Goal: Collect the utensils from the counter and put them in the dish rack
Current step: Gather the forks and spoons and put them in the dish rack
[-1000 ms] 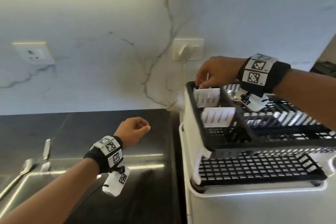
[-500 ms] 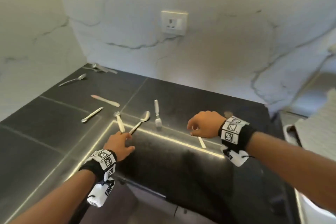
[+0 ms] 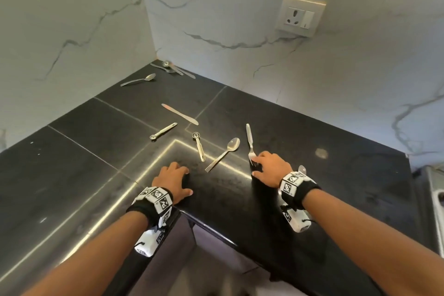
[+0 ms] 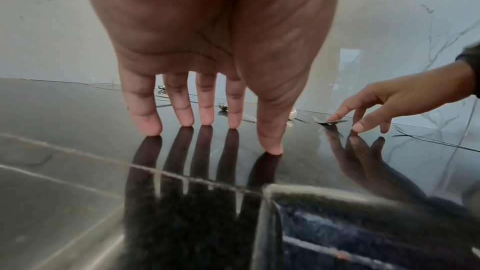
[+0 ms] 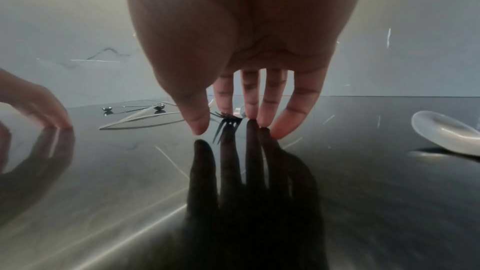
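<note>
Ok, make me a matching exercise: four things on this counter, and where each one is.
Things:
1. fork
2. table knife
3. left hand
4. tablespoon

Places:
a. fingertips on bare counter
b. between a measuring spoon and the fork
c. tines under right hand
d. farther back, near the tile joint

Pairs: 1-c, 2-d, 3-a, 4-b

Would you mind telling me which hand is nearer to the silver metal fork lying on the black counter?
Right. The right hand touches the tine end of the silver metal fork, fingertips straight. The left hand rests flat on the black counter, apart from the fork.
</note>
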A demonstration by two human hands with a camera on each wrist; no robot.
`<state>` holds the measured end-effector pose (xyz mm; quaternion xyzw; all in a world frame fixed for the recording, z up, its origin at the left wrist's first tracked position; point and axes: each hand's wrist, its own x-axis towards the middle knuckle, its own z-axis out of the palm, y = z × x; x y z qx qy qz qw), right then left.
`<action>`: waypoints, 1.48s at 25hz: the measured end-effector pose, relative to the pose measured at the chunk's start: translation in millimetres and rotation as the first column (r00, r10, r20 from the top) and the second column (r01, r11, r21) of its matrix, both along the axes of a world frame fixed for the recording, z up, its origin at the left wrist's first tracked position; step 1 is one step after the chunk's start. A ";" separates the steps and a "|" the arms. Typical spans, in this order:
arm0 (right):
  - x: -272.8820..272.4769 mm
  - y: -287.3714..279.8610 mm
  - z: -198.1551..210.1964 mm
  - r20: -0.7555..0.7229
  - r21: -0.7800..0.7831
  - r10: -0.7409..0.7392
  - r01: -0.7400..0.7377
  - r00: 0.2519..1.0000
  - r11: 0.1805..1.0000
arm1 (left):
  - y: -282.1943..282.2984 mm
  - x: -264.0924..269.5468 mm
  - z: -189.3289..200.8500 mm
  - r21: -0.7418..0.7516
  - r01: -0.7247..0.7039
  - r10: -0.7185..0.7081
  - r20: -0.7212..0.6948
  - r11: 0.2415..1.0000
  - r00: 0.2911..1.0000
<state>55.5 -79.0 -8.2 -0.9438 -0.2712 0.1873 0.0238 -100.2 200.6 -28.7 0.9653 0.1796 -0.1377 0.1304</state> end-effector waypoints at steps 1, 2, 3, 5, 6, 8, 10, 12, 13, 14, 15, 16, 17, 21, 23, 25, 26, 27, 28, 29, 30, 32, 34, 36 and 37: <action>-2.5 -6.4 -2.0 0.014 0.036 -0.018 0.018 1.000 0.999 | 0.4 -0.4 1.2 -0.001 -0.004 0.004 -0.004 1.000 1.000; -5.4 -14.7 -2.7 0.028 0.087 -0.051 0.048 0.998 0.995 | 0.6 0.7 2.6 -0.003 -0.004 0.004 -0.006 1.000 1.000; -8.8 -24.5 -3.9 0.039 0.126 -0.090 0.084 0.995 0.988 | 0.9 2.1 3.9 -0.005 -0.004 0.004 -0.016 1.000 1.000; -16.0 -42.1 -7.6 0.076 0.191 -0.162 0.146 0.984 0.971 | 2.7 7.5 8.2 -0.006 0.003 -0.003 -0.047 1.000 0.999; -17.5 -48.8 -10.2 0.093 0.221 -0.184 0.160 0.978 0.962 | 3.2 11.2 11.1 -0.005 0.002 -0.002 -0.068 1.000 0.998; -19.9 -53.8 -11.4 0.084 0.262 -0.196 0.168 0.977 0.950 | 3.4 19.0 17.8 0.005 0.000 0.000 -0.115 1.000 0.993; -16.1 -51.8 -10.1 0.048 0.277 -0.199 0.178 0.979 0.944 | 0.5 28.8 24.3 0.039 0.008 -0.002 -0.149 0.999 0.989; -6.9 -49.1 -10.0 0.011 0.273 -0.233 0.222 0.972 0.936 | -1.6 37.2 27.6 0.037 -0.011 0.016 -0.132 0.999 0.991; -0.3 -49.0 -10.3 -0.006 0.284 -0.265 0.256 0.964 0.924 | -2.5 40.8 28.7 0.021 -0.035 0.037 -0.106 0.999 0.994; 7.3 -49.5 -8.8 -0.009 0.297 -0.298 0.287 0.955 0.911 | -2.5 44.1 29.3 -0.004 -0.061 0.060 -0.067 0.998 0.996; 14.3 -50.8 -5.9 -0.007 0.305 -0.326 0.313 0.945 0.899 | -3.1 45.9 29.4 -0.041 -0.079 0.078 -0.025 0.996 0.997; 19.2 -52.9 -0.9 -0.001 0.330 -0.346 0.327 0.938 0.885 | -5.4 46.6 29.1 -0.089 -0.083 0.086 0.026 0.993 0.996; 24.9 -53.4 4.5 0.011 0.377 -0.361 0.330 0.933 0.865 | -8.6 48.5 29.3 -0.134 -0.067 0.079 0.086 0.989 0.993; 38.7 -32.8 47.7 0.133 0.599 -0.360 0.215 0.923 0.772 | -22.2 63.7 39.6 -0.281 0.069 0.025 0.317 0.957 0.948; 47.2 -4.6 72.7 0.213 0.656 -0.249 0.051 0.945 0.753 | -22.8 75.9 47.8 -0.356 0.112 0.031 0.372 0.928 0.928; 54.5 29.5 93.2 0.227 0.667 -0.042 -0.124 0.973 0.735 | -21.6 88.4 58.2 -0.479 0.127 0.078 0.386 0.868 0.919; 57.5 50.6 100.5 0.220 0.662 0.067 -0.199 0.973 0.723 | -17.7 92.9 62.8 -0.552 0.124 0.121 0.386 0.824 0.915; 61.0 74.2 105.2 0.219 0.651 0.158 -0.264 0.963 0.711 | -11.3 95.6 67.6 -0.611 0.128 0.154 0.387 0.781 0.909; 64.1 98.3 108.4 0.224 0.636 0.229 -0.320 0.947 0.702 | -1.9 98.0 70.4 -0.643 0.142 0.168 0.396 0.753 0.903; 67.8 122.5 109.9 0.225 0.616 0.282 -0.361 0.933 0.700 | 10.6 100.0 71.4 -0.661 0.156 0.174 0.405 0.734 0.898; 70.9 146.0 110.1 0.222 0.601 0.318 -0.386 0.922 0.700 | 24.8 100.1 70.5 -0.682 0.157 0.189 0.404 0.714 0.895; 79.2 192.1 106.9 0.213 0.605 0.353 -0.407 0.911 0.685 | 57.5 98.7 68.0 -0.713 0.116 0.245 0.383 0.692 0.891; 87.7 231.3 101.4 0.189 0.640 0.366 -0.397 0.911 0.658 | 90.3 98.4 64.0 -0.701 0.055 0.313 0.386 0.711 0.868; 104.6 268.6 90.0 0.106 0.670 0.364 -0.337 0.925 0.662 | 122.3 100.3 60.8 -0.697 -0.035 0.404 0.373 0.716 0.835; 117.1 284.4 82.9 0.056 0.658 0.345 -0.295 0.937 0.693 | 136.1 102.8 60.3 -0.713 -0.084 0.457 0.350 0.696 0.818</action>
